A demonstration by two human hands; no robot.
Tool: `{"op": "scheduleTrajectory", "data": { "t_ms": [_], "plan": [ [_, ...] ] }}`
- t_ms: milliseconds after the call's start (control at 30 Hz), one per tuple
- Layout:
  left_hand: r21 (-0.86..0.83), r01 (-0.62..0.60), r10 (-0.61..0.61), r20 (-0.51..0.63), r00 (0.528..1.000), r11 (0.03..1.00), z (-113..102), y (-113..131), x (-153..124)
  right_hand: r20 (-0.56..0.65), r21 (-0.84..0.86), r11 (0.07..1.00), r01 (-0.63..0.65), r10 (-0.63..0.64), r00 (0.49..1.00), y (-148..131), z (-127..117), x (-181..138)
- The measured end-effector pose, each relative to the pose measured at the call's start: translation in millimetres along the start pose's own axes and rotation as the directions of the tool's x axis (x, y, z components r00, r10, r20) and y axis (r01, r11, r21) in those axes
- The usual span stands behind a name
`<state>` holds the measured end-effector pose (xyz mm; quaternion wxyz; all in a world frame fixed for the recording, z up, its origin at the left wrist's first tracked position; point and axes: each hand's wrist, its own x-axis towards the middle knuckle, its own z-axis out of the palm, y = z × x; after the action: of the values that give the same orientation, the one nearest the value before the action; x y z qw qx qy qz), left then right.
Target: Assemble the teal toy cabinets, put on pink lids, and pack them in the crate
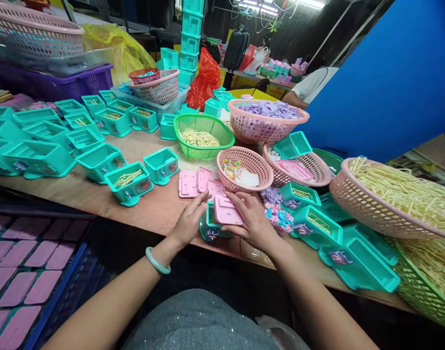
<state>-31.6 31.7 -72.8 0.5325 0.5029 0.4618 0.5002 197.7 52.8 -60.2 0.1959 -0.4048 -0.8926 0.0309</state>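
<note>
My right hand [254,219] grips a pink plastic lid [227,211] between thumb and fingers. The lid is tilted over a small teal plastic box [211,228] at the table's front edge, covering part of it. Beside that box's left side is my left hand [189,218], its fingers stretched forward and touching the box's upper edge. A green bangle [157,261] circles my left wrist. Just beyond my hands lie several more pink lids [189,183] on the table. What is inside the box is mostly hidden by the lid and my fingers.
Teal boxes with yellow sticks [129,183] stand at left, others [319,224] at right. Behind my hands are a pink basket [261,163] of small parts and a green basket [222,138] of sticks. Pink lids fill a blue crate [71,279] lower left. A co-worker's sleeve [312,85] shows behind.
</note>
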Motion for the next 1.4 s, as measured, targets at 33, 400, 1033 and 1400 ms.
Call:
{"op": "scheduleTrajectory", "data": {
  "t_ms": [33, 400, 1033, 1400],
  "plan": [
    [0.005, 0.01, -0.01, 0.007, 1.0, 1.0, 2, -9, -6, 0.014, -0.026, 1.0, -0.006, 0.007, 1.0, -2, 5, -3],
    [0.172, -0.071, 0.065, 0.038, 0.997, 0.982, 15, -40, -22, 0.094, -0.249, 0.968, -0.035, 0.06, 0.994, -28, 15, -5],
    [0.348, -0.29, 0.268, 0.11, 0.957, 0.891, 16, -66, -39, 0.075, -0.232, 0.972, -0.026, 0.045, 0.996, -48, 15, -1],
    [0.158, -0.235, 0.206, 0.181, 0.962, 0.959, 12, -61, -32, 0.079, 0.13, 0.992, -0.008, -0.003, 0.997, -40, 11, -6]
  ]
}}
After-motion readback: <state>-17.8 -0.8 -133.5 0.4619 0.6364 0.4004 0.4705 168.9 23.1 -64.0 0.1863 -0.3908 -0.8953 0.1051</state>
